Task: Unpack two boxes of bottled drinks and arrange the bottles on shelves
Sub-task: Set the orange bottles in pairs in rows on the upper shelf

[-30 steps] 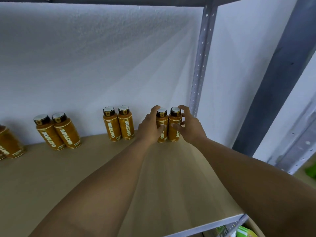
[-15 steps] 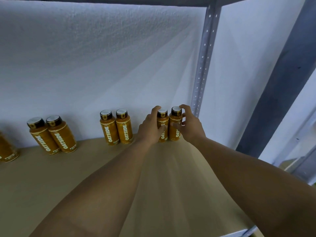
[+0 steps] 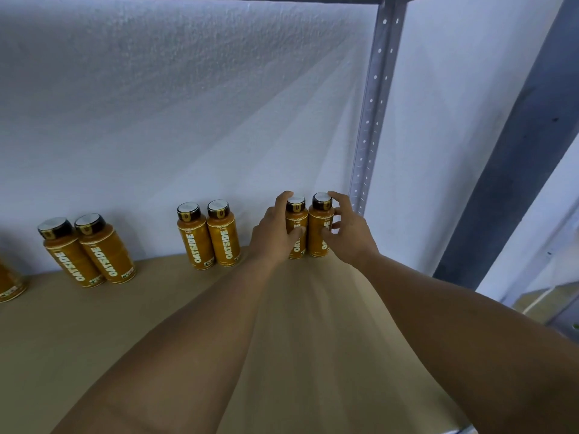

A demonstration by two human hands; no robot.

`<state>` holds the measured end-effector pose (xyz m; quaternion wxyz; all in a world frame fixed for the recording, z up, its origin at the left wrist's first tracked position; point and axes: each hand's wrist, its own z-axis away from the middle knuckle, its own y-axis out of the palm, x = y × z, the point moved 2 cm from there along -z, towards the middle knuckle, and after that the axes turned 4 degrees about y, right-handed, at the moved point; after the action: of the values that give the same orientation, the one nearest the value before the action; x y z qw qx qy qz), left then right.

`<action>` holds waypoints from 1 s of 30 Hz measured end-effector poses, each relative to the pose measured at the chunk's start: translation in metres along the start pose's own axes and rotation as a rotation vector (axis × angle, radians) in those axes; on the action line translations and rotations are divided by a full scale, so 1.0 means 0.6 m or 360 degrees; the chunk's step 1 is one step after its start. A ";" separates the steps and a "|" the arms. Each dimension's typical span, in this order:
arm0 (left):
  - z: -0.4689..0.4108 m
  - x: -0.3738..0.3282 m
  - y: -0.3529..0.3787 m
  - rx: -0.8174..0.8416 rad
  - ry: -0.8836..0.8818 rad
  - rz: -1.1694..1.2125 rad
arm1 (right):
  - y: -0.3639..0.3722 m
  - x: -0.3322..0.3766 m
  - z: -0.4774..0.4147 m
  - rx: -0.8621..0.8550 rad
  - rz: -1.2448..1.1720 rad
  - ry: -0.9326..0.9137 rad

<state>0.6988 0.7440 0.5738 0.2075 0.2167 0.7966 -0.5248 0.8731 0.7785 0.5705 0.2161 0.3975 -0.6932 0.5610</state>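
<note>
Orange Oatside bottles with dark caps stand in pairs along the back of a tan shelf board [image 3: 297, 333]. My left hand [image 3: 272, 234] wraps the left bottle [image 3: 296, 223] of the rightmost pair. My right hand [image 3: 347, 233] grips the right bottle [image 3: 319, 227] beside it. Both bottles stand upright on the board, touching each other, close to the white back wall. Another pair [image 3: 208, 236] stands to the left, and a further pair [image 3: 87, 252] beyond that. Part of one more bottle [image 3: 9, 283] shows at the left edge.
A perforated grey metal upright [image 3: 372, 104] rises just right of the held bottles. A dark front post [image 3: 513, 158] slants at the right. The white wall closes the back. A lower shelf level shows at the far right.
Both hands stay on the rightmost pair of bottles. The view has shifted slightly rightward, so the other pairs sit further left in the frame.
</note>
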 end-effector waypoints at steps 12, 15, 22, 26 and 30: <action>-0.008 -0.003 0.005 -0.0012 -0.0010 0.0012 | 0.008 -0.001 -0.014 0.0000 0.0045 0.0045; -0.008 -0.004 0.006 -0.0016 -0.0011 0.0015 | 0.011 -0.003 -0.016 0.0001 0.0047 0.0052; -0.009 -0.007 0.006 -0.0016 -0.0020 0.0026 | 0.012 -0.001 -0.020 0.0005 0.0079 0.0072; -0.007 -0.007 0.008 -0.0018 -0.0028 0.0030 | 0.011 -0.002 -0.018 0.0002 0.0065 0.0067; -0.005 -0.007 0.007 -0.0027 -0.0008 0.0018 | 0.012 0.000 -0.015 -0.0015 0.0051 0.0061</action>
<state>0.7045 0.7480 0.5742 0.2143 0.2182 0.7993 -0.5173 0.8660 0.7874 0.5688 0.2222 0.3746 -0.6978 0.5686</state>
